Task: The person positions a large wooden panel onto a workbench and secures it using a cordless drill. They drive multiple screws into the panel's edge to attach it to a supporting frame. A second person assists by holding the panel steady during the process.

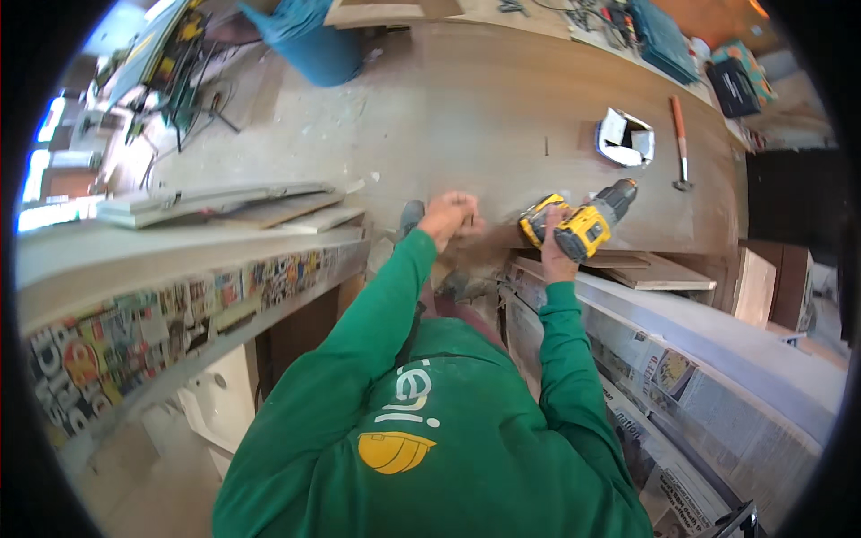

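My right hand is wrapped round the handle of a yellow and black cordless drill. The drill lies sideways over the near edge of a brown board worktop, its chuck pointing to the right and away from me. To the left, my left hand hovers beside that worktop with its fingers curled together. Whatever those fingers may hold is hidden and slightly blurred. Beyond the drill stands an opened white and blue box. A hammer with an orange handle lies to its right, and a thin dark nail-like piece to its left.
A blue bin stands at the far left, near a yellow and green machine on a stand. Newspaper-covered shelving flanks me on the left, with more newspapered panels on the right. A teal toolbox sits at the back right.
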Available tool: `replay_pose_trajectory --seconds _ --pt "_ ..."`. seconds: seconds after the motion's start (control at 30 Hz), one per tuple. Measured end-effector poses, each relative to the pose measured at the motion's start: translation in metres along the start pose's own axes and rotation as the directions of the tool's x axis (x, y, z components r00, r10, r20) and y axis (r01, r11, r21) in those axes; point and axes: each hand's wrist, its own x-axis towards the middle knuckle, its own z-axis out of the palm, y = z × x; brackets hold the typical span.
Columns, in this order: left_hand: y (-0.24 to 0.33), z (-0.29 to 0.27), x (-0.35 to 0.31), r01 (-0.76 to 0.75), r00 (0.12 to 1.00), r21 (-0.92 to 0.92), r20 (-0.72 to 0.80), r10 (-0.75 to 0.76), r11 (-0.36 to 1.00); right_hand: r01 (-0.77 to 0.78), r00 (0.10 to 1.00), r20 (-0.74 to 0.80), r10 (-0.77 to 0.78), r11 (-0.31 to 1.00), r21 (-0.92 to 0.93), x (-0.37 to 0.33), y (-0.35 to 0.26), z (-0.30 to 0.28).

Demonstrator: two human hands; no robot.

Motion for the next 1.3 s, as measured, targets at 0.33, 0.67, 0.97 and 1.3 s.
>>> replay_pose_trajectory --seconds 0.33,0.67,0.97,1.3 --pt "-0.103 -0.061 -0.147 0.067 0.993 -0.088 -0.092 -0.075 0.994 -0.036 0.999 0.045 0.022 0.938 0.344 0.011 0.009 -0.006" --pt "-0.128 -0.122 -0.179 -0.091 0.969 -0.045 -0.236 0.078 0.995 -0.241 0.896 0.403 0.184 0.966 0.095 -0.116 -0.047 -0.041" --pt "-0.097 -0.122 -0.201 -0.148 0.984 -0.27 -0.139 0.114 0.951 0.101 0.846 0.533 -0.012 0.985 -0.138 -0.213 -0.115 -0.036" --pt "-0.104 -0.074 -0.172 0.07 0.991 -0.59 0.131 0.01 0.805 0.114 0.819 0.573 0.012 0.976 -0.184 -0.208 -0.131 -0.043"
